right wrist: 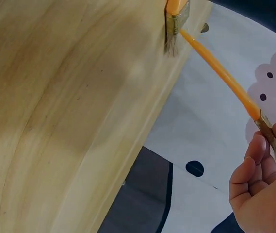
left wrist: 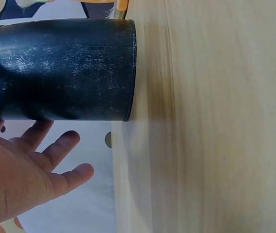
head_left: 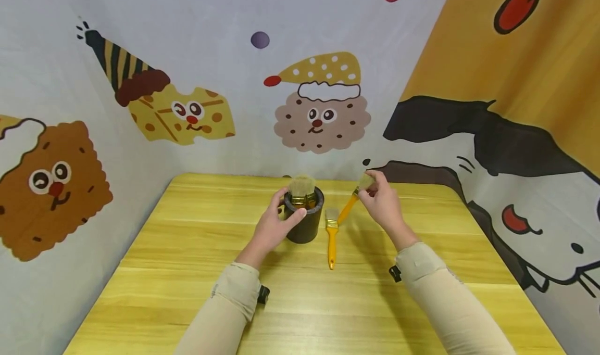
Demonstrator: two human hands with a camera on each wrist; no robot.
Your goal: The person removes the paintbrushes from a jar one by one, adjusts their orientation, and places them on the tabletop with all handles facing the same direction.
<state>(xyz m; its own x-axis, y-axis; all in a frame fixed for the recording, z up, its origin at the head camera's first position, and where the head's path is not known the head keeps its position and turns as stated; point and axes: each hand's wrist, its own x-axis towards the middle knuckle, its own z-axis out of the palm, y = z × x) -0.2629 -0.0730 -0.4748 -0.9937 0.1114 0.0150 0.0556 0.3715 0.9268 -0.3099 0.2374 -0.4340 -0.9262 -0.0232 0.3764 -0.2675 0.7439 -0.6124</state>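
Note:
A black cylindrical cup [head_left: 302,231] stands upright on the table, with at least one paintbrush [head_left: 302,185] in it, bristles up. My left hand [head_left: 273,225] holds the cup near its rim, thumb in front and fingers round the far side; the left wrist view shows the cup [left wrist: 70,68] beside spread lower fingers. To the right, my right hand [head_left: 385,201] pinches an orange-handled paintbrush [head_left: 348,208] at its metal band and bristles. This brush slants with its handle pointing down. Between cup and right hand lies another orange paintbrush [head_left: 332,243], its bristles towards the back.
The wooden table [head_left: 187,292] fills the lower part of the head view. Behind it and at both sides hangs a cloth [head_left: 211,22] printed with cartoon figures. A dark strap piece [head_left: 263,294] sits at the left wrist, another [head_left: 395,273] at the right.

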